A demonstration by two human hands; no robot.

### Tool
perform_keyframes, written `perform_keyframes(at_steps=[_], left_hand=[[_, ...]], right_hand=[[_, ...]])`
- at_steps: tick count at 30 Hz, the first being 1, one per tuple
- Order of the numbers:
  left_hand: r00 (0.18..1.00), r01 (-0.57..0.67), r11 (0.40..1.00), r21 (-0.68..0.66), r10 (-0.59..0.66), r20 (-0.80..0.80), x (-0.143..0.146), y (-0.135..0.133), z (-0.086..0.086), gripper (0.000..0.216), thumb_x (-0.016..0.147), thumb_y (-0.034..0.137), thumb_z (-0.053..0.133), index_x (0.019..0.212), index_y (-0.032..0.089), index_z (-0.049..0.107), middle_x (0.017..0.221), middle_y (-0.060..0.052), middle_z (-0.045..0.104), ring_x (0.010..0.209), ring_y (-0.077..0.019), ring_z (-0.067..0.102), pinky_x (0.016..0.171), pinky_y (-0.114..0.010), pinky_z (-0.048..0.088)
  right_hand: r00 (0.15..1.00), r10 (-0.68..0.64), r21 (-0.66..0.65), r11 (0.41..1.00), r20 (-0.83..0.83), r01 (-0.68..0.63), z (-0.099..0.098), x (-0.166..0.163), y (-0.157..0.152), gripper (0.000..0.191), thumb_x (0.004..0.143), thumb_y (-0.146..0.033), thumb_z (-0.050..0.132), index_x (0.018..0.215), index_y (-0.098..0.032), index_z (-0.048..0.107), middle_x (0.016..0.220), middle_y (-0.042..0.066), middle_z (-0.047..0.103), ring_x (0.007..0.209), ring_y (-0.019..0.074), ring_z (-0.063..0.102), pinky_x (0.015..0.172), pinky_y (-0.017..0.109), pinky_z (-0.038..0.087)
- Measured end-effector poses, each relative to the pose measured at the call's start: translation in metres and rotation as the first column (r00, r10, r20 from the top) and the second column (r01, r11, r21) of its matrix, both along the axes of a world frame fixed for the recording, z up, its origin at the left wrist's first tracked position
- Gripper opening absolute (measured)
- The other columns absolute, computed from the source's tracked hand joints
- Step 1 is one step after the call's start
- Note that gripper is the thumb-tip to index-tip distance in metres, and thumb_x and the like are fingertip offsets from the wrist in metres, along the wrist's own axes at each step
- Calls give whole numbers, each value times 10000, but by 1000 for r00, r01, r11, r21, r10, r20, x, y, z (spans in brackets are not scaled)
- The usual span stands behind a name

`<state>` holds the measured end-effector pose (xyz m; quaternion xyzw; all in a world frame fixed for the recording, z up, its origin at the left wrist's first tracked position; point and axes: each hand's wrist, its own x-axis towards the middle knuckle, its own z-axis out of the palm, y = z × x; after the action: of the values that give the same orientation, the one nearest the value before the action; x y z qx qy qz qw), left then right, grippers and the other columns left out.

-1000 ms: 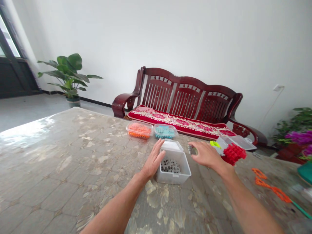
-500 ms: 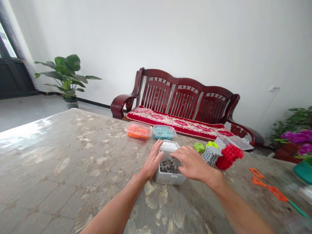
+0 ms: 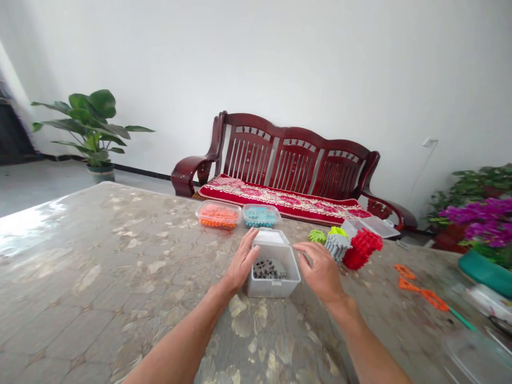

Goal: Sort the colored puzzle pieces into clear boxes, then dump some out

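Right hand [image 3: 320,273] slid off one box [image 3: 272,288]; two tubs [image 3: 218,215] behind.

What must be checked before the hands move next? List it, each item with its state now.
1. Left hand flat against the left wall of the white box: ok.
2. Right hand touching the box's right wall: cannot tell; it sits close beside it.
3. Lid open and tilted back: ok.
4. Grey pieces lying inside the box: ok.
5. Orange tub and teal tub standing apart from the box, behind it: ok.
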<state>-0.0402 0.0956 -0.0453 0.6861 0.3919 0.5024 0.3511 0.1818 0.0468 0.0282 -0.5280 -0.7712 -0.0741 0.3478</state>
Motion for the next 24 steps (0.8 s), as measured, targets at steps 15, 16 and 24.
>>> perform_keyframes(at_steps=[15,16,24], left_hand=[[1000,-1,1000,-14,1,-9,-4,-1,4,564,960,438,373,1466,188,378,1598,-84,266,1484,-250,202,1225,-463,140],[1000,6,1000,-17,-6,-12,-4,-2,5,557,961,432,374,1467,199,378,1600,-75,264,1484,-248,201,1225,-462,142],[998,59,997,-41,-60,-12,-3,-7,7,546,960,420,398,1467,219,391,1599,-57,269,1482,-243,211,1225,-447,153]], right_hand=[[831,-556,132,823,-7,552,-11,95,22,414,877,-376,498,1202,-138,596,1218,157,643,1104,295,541,967,412,387],[823,-568,128,817,16,562,-12,97,23,424,882,-389,494,1209,-136,589,1231,162,635,1113,298,536,967,413,381],[765,-635,51,772,106,634,-17,103,28,437,906,-444,460,1181,-140,614,1170,173,659,1008,300,573,883,410,399]])
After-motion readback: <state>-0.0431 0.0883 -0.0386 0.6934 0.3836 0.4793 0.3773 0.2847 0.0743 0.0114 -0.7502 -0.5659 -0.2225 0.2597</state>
